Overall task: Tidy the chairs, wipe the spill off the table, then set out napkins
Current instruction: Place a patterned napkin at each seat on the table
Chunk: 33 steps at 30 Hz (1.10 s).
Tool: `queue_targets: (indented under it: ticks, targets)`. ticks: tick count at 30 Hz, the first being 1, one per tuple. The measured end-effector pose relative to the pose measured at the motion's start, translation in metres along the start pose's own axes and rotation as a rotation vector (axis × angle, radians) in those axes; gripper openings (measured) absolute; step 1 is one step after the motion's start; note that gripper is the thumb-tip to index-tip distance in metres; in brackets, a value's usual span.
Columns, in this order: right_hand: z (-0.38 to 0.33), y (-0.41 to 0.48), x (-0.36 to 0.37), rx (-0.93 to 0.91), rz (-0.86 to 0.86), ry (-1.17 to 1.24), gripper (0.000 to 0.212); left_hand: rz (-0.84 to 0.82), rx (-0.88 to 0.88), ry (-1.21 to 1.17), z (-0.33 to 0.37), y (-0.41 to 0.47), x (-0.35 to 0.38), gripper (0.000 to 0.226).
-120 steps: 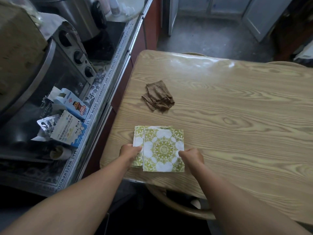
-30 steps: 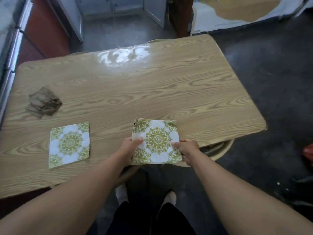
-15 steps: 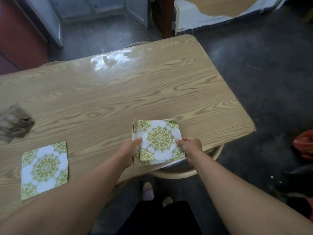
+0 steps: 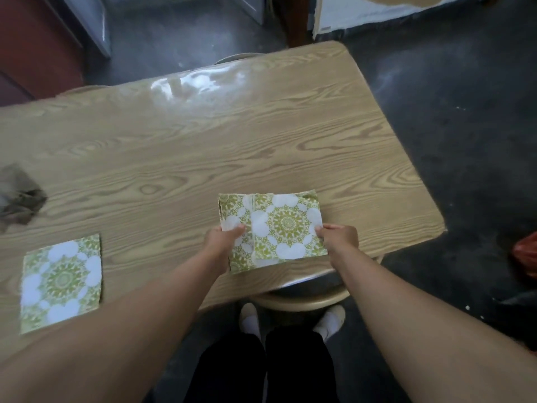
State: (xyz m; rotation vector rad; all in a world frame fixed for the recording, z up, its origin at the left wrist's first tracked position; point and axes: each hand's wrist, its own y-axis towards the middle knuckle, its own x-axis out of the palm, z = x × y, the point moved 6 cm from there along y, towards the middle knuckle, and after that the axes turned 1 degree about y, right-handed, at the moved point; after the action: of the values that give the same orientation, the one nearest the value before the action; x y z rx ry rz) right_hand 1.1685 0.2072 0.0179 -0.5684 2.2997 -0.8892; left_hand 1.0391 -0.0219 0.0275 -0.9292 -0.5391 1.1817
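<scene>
The left hand [image 4: 222,242] is closed in a pinch, thumb on top, on the near left corner of a small stack of napkins [image 4: 236,210]. The right hand [image 4: 340,238] pinches the right edge of the top napkin [image 4: 287,226], which sits shifted to the right of the stack beneath it, so the lower sheets show along the left side. The napkins are square, soft paper printed with a green mandala and white round lobes. They lie over the near right part of the worktop [image 4: 203,146], a glossy rectangular top with pale wood grain and rounded corners. A single napkin [image 4: 62,282] of the same print lies flat near the front edge, well to the left. Beyond it, at the left margin, sits a crumpled brown cloth [image 4: 21,203]. A rounded wooden stool [image 4: 305,298] is tucked under the near edge, just above the person's white shoes [image 4: 250,318] on the dark floor [image 4: 453,117].
</scene>
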Motion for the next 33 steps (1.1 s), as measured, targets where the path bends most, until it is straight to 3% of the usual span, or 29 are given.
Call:
queue_targets:
  ticks: [6, 11, 17, 33]
  targets:
    - [-0.003, 0.011, -0.002, -0.046, -0.065, -0.121, 0.021, 0.175, 0.081, -0.023, -0.005, -0.001, -0.001, 0.017]
    - [-0.007, 0.021, -0.017, -0.126, -0.016, -0.226, 0.02, 0.429, 0.201, 0.044, 0.002, -0.006, -0.013, 0.023]
    - [-0.007, 0.031, -0.027, -0.145, 0.033, -0.205, 0.019, 0.564, 0.222, -0.08, 0.007, -0.004, -0.026, 0.027]
    - [-0.008, 0.034, -0.028, -0.18, -0.013, -0.253, 0.018, 0.528, 0.246, -0.302, 0.024, 0.001, -0.017, 0.015]
